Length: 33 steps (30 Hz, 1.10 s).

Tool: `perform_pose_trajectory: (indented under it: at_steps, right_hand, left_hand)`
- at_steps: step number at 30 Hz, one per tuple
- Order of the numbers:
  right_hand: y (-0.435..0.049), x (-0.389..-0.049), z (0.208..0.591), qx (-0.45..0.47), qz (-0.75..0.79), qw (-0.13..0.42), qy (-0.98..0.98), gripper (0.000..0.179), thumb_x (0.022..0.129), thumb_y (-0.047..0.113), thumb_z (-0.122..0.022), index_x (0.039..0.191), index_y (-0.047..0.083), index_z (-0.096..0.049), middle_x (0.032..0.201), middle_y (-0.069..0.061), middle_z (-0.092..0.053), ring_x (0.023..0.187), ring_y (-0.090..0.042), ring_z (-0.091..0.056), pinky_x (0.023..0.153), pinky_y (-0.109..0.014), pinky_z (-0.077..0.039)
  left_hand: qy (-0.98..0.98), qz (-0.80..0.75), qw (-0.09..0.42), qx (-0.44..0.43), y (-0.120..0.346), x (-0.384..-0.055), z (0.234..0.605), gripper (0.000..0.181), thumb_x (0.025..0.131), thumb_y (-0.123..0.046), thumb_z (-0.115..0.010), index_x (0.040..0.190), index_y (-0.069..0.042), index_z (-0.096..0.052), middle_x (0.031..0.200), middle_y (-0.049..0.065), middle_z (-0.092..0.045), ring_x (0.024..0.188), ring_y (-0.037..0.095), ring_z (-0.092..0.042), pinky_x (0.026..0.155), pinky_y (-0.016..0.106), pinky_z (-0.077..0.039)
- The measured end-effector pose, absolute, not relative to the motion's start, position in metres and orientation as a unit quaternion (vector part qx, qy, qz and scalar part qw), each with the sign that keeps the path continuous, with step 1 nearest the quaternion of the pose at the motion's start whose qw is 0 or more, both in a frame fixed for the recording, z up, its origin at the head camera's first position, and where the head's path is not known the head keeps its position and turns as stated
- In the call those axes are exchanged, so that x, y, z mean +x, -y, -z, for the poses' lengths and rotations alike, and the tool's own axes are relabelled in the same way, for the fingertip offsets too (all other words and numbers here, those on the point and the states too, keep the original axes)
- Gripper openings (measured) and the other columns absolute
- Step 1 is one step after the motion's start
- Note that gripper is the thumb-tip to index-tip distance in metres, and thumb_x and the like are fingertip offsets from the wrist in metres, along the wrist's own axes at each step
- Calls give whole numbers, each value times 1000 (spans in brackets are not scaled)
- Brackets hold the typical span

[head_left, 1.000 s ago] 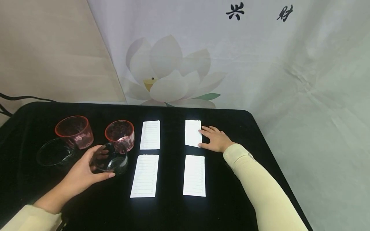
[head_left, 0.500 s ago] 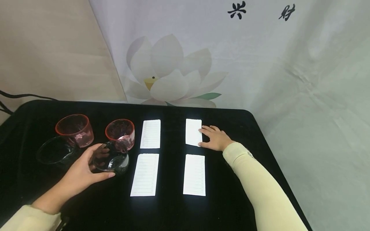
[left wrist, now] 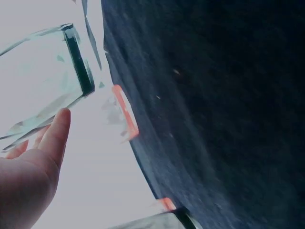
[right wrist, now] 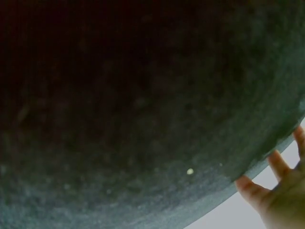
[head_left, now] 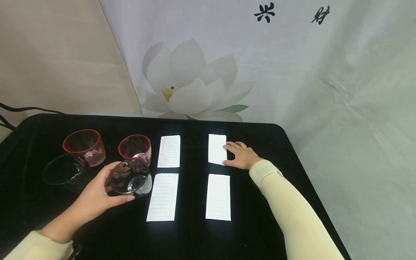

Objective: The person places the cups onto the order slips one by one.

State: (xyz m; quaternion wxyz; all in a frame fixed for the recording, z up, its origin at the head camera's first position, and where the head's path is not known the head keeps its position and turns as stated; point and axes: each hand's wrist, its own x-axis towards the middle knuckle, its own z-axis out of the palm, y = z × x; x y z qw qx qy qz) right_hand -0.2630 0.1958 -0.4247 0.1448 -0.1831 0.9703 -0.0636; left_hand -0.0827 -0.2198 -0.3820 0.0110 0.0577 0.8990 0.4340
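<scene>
My left hand (head_left: 94, 191) grips a clear glass (head_left: 131, 178) by its side, thumb at the front and fingers behind. In the left wrist view the glass (left wrist: 43, 81) shows raised off the dark table, with the hand (left wrist: 33, 176) along its wall. From the head, this glass overlaps the smaller red-rimmed glass (head_left: 146, 153) behind it and sits close to the near left paper slip (head_left: 162, 196). My right hand (head_left: 242, 157) lies with fingers spread, fingertips at the right edge of the far right paper slip (head_left: 216, 148). The right wrist view shows its fingertips (right wrist: 245, 183) against the dark surface.
A larger red-rimmed glass (head_left: 94, 153) and another clear glass (head_left: 60, 171) stand at the left of the black table (head_left: 191, 238). Two more lined slips lie in the grid: a far left slip (head_left: 169, 151) and a near right slip (head_left: 218, 196). Behind hangs a curtain (head_left: 276, 72).
The left hand has shifted a little to the right with the clear glass, which now reaches the near left slip's edge in the head view. The right hand has stayed in place.
</scene>
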Motion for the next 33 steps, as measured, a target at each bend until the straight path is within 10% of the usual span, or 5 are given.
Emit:
perform_pose_trajectory:
  at_steps: [33]
  right_hand:
    - [-194, -268, 425, -190, 76, 145, -968, 79, 85, 60, -56, 151, 23, -33, 159, -3, -24, 145, -35, -18, 112, -65, -21]
  left_hand:
    - [-847, -522, -8, 102, 137, -128, 361, 93, 72, -14, -86, 145, -2, -29, 137, 22, -48, 126, 40, -47, 103, 57, -39]
